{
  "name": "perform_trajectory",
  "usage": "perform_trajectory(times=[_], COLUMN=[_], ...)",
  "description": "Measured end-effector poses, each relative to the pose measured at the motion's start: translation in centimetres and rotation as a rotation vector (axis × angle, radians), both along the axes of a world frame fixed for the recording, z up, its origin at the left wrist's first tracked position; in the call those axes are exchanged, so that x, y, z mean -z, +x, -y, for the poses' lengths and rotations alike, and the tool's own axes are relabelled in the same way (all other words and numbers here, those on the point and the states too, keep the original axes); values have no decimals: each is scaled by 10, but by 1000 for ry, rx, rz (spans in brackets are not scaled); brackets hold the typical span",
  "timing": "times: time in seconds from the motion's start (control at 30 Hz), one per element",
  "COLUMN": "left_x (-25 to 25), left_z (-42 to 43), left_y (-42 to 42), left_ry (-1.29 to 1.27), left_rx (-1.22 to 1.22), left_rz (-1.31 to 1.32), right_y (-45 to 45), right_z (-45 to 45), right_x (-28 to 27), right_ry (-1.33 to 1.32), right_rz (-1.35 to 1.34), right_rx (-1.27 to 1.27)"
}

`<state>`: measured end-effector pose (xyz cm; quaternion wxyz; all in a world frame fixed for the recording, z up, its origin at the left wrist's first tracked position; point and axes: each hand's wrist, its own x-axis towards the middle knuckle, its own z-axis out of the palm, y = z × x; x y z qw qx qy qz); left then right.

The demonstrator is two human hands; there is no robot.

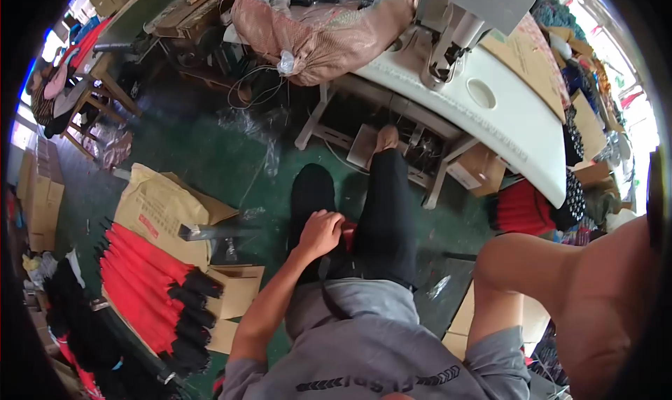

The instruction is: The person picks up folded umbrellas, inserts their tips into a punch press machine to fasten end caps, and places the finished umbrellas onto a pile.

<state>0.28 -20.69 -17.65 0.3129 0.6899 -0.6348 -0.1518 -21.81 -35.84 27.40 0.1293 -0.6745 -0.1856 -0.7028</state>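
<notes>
My left hand (323, 233) rests on my lap between my thighs, its fingers curled closed. A small red thing (349, 233) shows right beside the fingertips; most of it is hidden, and I cannot make out its kind. A black strap (326, 288) runs from near that wrist down over my waist. My right arm is bent and raised very close to the camera at the right edge. What shows is mainly the elbow and a large blurred stretch of skin, my right hand (609, 309) perhaps among it, with no fingers to be made out.
Ahead stands a white sewing table (518, 130) with a sewing machine (448, 50); a bare foot (386, 138) is on its pedal. A pinkish sack (329, 43) bulges beside it. Long red bundles with black ends (143, 281) lie at left, near cardboard (238, 288).
</notes>
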Motion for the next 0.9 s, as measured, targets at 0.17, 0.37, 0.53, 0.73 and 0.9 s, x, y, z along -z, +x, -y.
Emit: perform_trajectory(times=[0.17, 0.37, 0.53, 0.73, 0.9], left_x=[3, 3, 4, 2, 3], left_z=[10, 7, 4, 4, 3], left_y=[2, 0, -1, 1, -3], left_ry=[-4, -6, 2, -11, -4], left_rx=[-1, -5, -29, -34, -41], left_rz=[-14, -14, 0, -17, -24], right_y=[0, 0, 6, 12, 19], right_z=[-7, -10, -13, -18, -29], right_x=[-2, -1, 5, 13, 25], right_ry=[-14, -10, -14, 5, 72], right_rz=[9, 15, 14, 8, -56], right_rx=[2, -3, -13, -17, 27])
